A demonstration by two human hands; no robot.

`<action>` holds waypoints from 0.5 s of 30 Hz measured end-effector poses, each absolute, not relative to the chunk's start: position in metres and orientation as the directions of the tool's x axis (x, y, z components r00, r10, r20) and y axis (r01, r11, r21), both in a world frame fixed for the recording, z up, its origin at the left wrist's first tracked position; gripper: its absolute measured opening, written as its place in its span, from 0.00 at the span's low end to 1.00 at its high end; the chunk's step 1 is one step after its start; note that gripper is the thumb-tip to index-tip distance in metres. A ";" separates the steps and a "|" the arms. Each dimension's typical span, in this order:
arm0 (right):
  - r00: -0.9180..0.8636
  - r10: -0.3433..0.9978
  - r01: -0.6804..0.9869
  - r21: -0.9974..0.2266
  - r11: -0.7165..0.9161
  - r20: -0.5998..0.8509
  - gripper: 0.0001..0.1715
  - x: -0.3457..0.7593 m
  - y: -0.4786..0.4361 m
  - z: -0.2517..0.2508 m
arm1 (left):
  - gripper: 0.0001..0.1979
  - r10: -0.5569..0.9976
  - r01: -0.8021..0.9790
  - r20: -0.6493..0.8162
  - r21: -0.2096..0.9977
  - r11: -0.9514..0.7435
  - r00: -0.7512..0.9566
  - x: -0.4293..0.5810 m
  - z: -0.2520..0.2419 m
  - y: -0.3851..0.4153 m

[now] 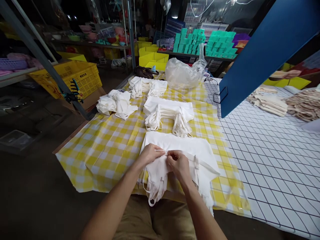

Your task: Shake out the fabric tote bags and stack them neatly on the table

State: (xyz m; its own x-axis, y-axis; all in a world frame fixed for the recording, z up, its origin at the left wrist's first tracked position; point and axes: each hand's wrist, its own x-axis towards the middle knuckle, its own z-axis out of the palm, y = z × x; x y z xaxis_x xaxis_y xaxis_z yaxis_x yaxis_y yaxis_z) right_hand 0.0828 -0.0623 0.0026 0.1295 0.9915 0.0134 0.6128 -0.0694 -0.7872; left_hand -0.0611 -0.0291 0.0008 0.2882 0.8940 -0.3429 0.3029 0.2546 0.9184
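Note:
Right in front of me, a white camisole (156, 170) lies on a stack of similar white garments (185, 141), its thin straps hanging over the table's front edge. My left hand (150, 154) is closed, pinching the camisole's upper edge between thumb and fingers. Close beside it, my right hand (179, 163) pinches the same fabric, fingertips almost meeting the left ones. What exactly sits between the fingertips is too small to make out. Just beyond, a neat stack of white camisoles (170, 108) lies with its straps bunched in two bundles.
A yellow checked cloth (107, 140) covers the table. Farther back are another white stack (148, 85), a crumpled white heap (116, 102) and a plastic bag (183, 73). A blue panel (262, 56) slants in at right. A yellow crate (82, 78) stands left; another person's hand (291, 74) shows far right.

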 end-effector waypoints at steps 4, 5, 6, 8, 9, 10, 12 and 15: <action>0.126 0.992 0.599 -0.797 -0.085 -0.011 0.15 0.083 -0.061 0.003 | 0.20 0.893 0.304 -0.347 0.917 0.258 0.287 -0.061 -0.002 -0.028; 0.126 0.992 0.608 -0.789 -0.088 -0.013 0.15 0.083 -0.061 0.003 | 0.19 0.894 0.304 -0.344 0.918 0.255 0.286 -0.061 -0.002 -0.028; 0.128 0.992 0.618 -0.781 -0.088 -0.011 0.15 0.083 -0.060 0.003 | 0.19 0.895 0.305 -0.343 0.918 0.255 0.285 -0.061 -0.002 -0.028; 0.143 0.990 0.615 -0.784 -0.088 0.000 0.14 0.083 -0.061 0.002 | 0.19 0.892 0.305 -0.356 0.913 0.269 0.279 -0.061 -0.001 -0.028; 0.156 0.988 0.596 -0.798 -0.084 0.012 0.14 0.082 -0.062 0.001 | 0.19 0.888 0.303 -0.370 0.909 0.285 0.275 -0.061 0.000 -0.029; 0.177 0.984 0.570 -0.818 -0.077 0.030 0.14 0.082 -0.064 0.000 | 0.19 0.883 0.299 -0.383 0.906 0.300 0.273 -0.060 0.001 -0.029; 0.231 0.969 0.524 -0.850 -0.045 0.092 0.13 0.081 -0.070 -0.004 | 0.19 0.877 0.295 -0.398 0.901 0.319 0.268 -0.060 0.002 -0.029; 0.261 0.938 0.538 -0.842 0.053 0.226 0.11 0.077 -0.079 -0.009 | 0.19 0.886 0.304 -0.390 0.900 0.311 0.250 -0.060 0.005 -0.030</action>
